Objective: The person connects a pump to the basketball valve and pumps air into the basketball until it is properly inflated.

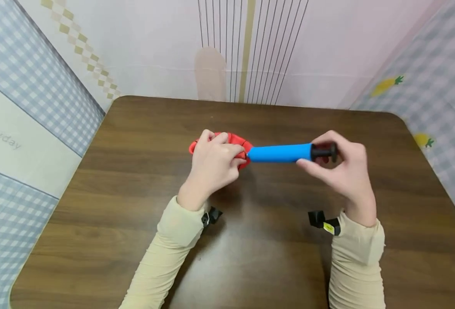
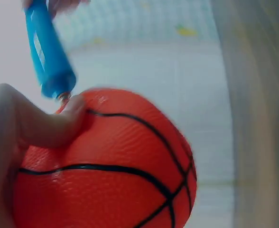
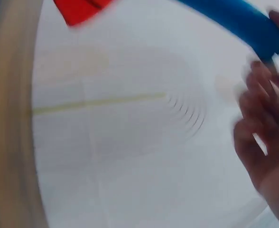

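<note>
My left hand (image 1: 215, 165) grips a small red basketball (image 2: 116, 142) with black seams, its thumb lying on the ball beside a short metal needle (image 2: 62, 98). In the head view the ball looks dented and partly covered by the fingers. From the needle a blue hand pump (image 1: 279, 153) extends to the right, roughly level above the table. Its black plunger handle (image 1: 333, 152) is drawn out a little at the far end. With thumb and fingers, my right hand (image 1: 347, 167) holds that end of the blue barrel, the palm around the handle.
Below the hands lies a brown wood-grain table (image 1: 107, 240) with rounded back corners. A pale patterned wall covering (image 1: 154, 51) stands behind it, with checked cloth (image 1: 435, 56) at the sides. Black wrist cameras (image 1: 212, 216) sit by both cuffs.
</note>
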The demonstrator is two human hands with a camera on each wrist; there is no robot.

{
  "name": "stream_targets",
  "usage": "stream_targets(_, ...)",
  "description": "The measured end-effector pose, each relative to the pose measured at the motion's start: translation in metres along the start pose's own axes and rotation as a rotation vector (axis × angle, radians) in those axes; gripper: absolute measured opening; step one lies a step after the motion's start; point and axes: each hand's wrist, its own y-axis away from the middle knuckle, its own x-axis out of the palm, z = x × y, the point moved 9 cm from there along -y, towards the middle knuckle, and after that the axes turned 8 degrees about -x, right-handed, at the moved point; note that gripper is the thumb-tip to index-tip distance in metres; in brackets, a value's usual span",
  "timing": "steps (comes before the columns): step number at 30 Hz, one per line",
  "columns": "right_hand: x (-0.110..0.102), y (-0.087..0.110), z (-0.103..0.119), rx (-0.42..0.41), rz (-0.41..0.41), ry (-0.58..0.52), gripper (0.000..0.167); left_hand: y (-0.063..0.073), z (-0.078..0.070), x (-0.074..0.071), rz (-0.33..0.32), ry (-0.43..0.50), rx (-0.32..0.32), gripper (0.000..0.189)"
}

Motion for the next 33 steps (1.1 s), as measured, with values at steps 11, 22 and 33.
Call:
stream_targets(11,0.028,-0.020,0.042,0.115,0.048,-0.940,0.049,0.002,-0.026,-0.009,0.511,0.736,-0.318,0.008)
stream_targets(22,0.060,-0.032,0.048,0.243,0.131,-1.018,0.061,0.017,-0.021,-0.013,0.649,1.133,-0.507,0.009)
stream_targets(33,0.061,-0.027,0.044,0.392,-0.113,-0.787,0.049,0.025,-0.018,-0.021,0.613,1.131,-0.588,0.008)
